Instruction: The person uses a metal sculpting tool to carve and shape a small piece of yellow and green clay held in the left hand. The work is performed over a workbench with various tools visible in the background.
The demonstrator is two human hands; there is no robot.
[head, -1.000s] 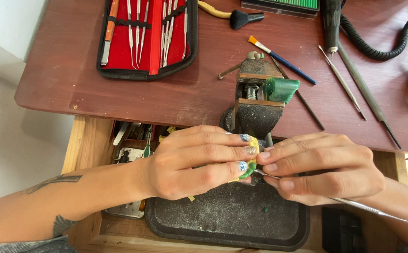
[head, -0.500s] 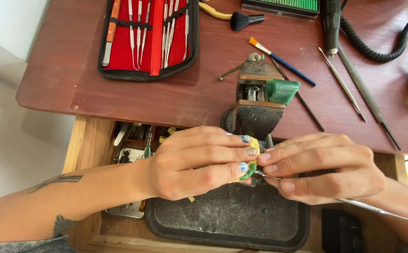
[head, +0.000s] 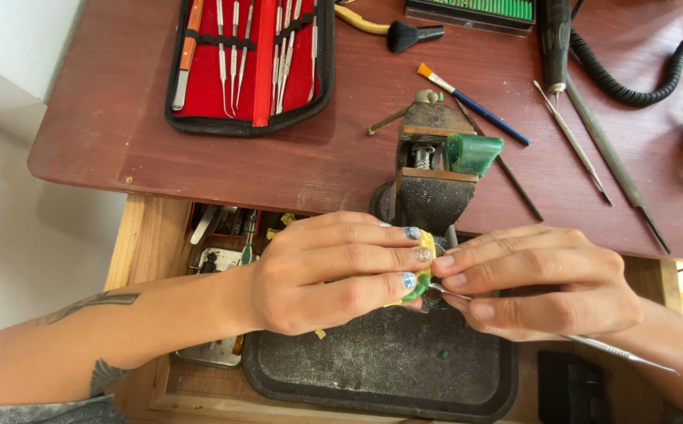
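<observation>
Still unmoved, left hand (head: 334, 271) pinches the yellow-green piece (head: 422, 267) while right hand (head: 542, 283) grips the metal pick (head: 593, 345).

A single view comes from a camera worn on the person's head, looking steeply down, almost straight from above, at the front edge of a reddish-brown wooden desk (head: 122, 149). It faces away from the person's body: the forearms enter from the bottom corners, and the left hand (head: 334, 271) and right hand (head: 546, 279) meet just below the middle of the frame. The camera sits close, so the hands fill much of the lower half. The far side of the desk is cut off by the top edge, where an open red-lined tool case (head: 251, 63) is cropped. A strip of pale floor (head: 12, 235) shows at the left. No second view is there to share any part.
</observation>
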